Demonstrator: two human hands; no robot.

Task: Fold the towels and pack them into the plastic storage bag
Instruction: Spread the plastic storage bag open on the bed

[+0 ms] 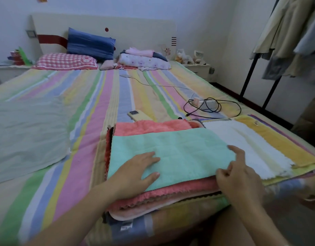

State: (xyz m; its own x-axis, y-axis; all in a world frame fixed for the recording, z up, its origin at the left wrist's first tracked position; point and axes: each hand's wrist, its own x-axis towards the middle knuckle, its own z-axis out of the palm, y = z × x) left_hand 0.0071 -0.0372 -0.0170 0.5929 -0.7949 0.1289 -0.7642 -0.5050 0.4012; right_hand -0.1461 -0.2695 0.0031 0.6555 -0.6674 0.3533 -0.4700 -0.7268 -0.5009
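A mint green towel (172, 153) lies flat on top of a stack near the bed's front edge. Under it are a fluffy coral pink towel (151, 126) and several more layers. My left hand (137, 172) rests flat on the green towel's near left part, fingers straight. My right hand (236, 176) pinches the green towel's near right corner between thumb and fingers. A white and yellow striped towel (256, 146) is spread flat to the right. A pale grey-green sheet, possibly the plastic storage bag (27, 137), lies flat at the left of the bed.
The striped bedspread (92, 103) carries a yellow phone (138, 115) just behind the stack, a power strip with black cables (208, 104) at the right, and pillows (66, 61) with folded bedding at the head. Clothes hang on a rack (291, 36) at the right.
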